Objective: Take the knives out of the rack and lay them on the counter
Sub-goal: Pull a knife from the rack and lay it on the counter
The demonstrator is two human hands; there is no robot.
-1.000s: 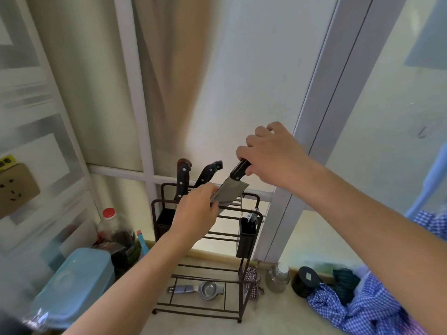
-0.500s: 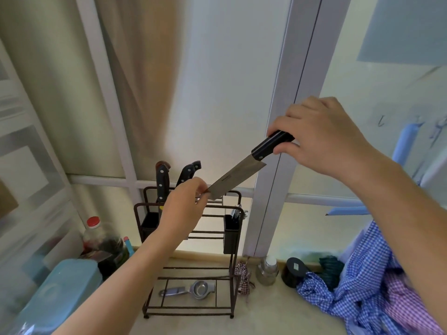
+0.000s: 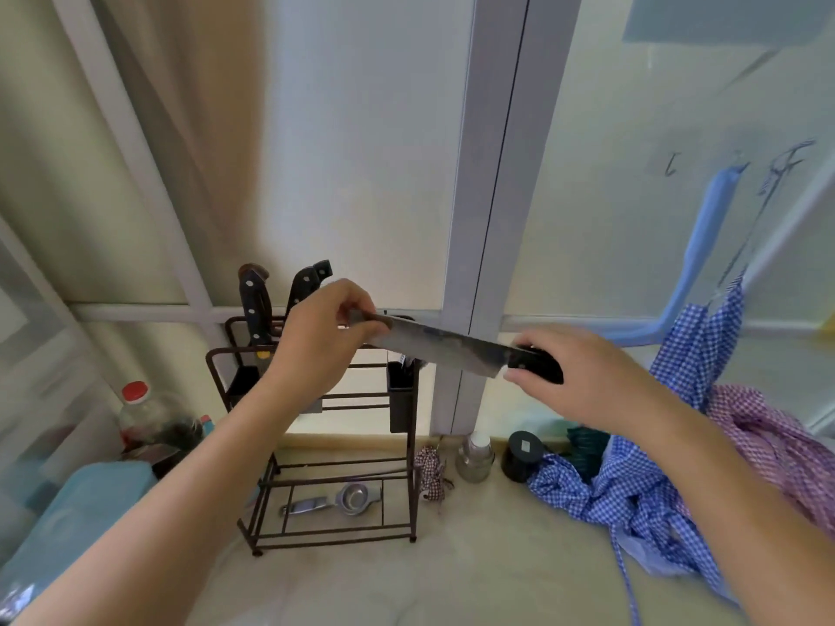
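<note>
A long knife (image 3: 445, 347) with a black handle is held nearly level in the air, clear of the dark wire rack (image 3: 409, 449). My right hand (image 3: 583, 377) grips its handle. My left hand (image 3: 323, 338) pinches the blade near the tip, just above the rack's top rail. Two more black-handled knives (image 3: 255, 305) (image 3: 307, 282) still stand upright in the rack's back left slots. The beige counter (image 3: 452, 576) lies below, in front of the rack.
A metal strainer (image 3: 334, 501) lies on the rack's bottom shelf. A blue tub (image 3: 68, 512) and a red-capped bottle (image 3: 135, 411) stand at the left. A small jar (image 3: 474, 454), a black lid (image 3: 522, 454) and checked cloths (image 3: 632, 481) crowd the right.
The knife has swung down from a steep tilt to nearly level. My right hand dropped with the handle; my left hand kept its pinch near the tip.
</note>
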